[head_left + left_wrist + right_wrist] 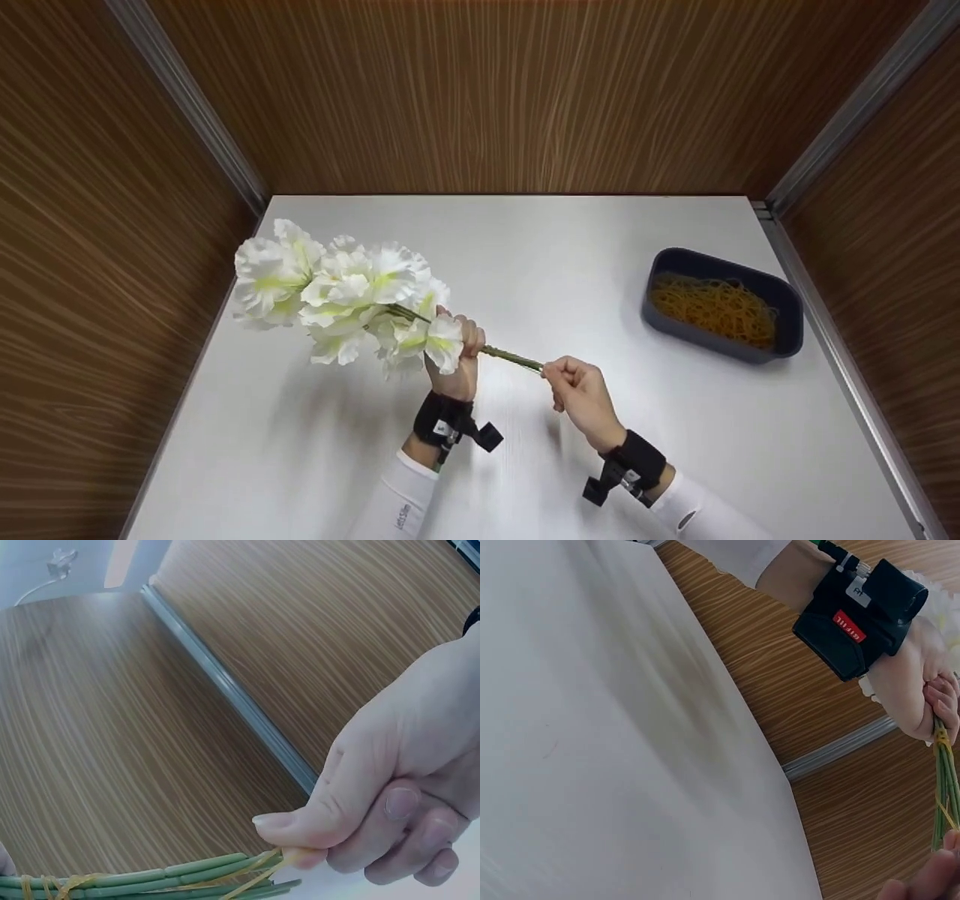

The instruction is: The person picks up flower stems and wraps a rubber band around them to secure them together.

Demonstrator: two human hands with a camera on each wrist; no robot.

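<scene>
My left hand [461, 367] grips the green stems [514, 358] of a bunch of white artificial flowers [352, 289], just below the blooms. The flower heads, with yellow-green centres, point left, and the bunch is held above the table. Near the cut ends of the stems, my right hand [585, 394] pinches a yellow rubber band [255, 880] between thumb and forefinger. In the left wrist view the band stretches along the stem ends. Farther up, close to the left hand, yellow band loops [71, 886] wrap tightly round the stems.
On the right side of the white table [555, 262] stands a dark blue box [697, 339] holding a heap of yellow rubber bands [716, 311]. Wood-grain panels [480, 97] with metal corner strips enclose the table at the back and sides.
</scene>
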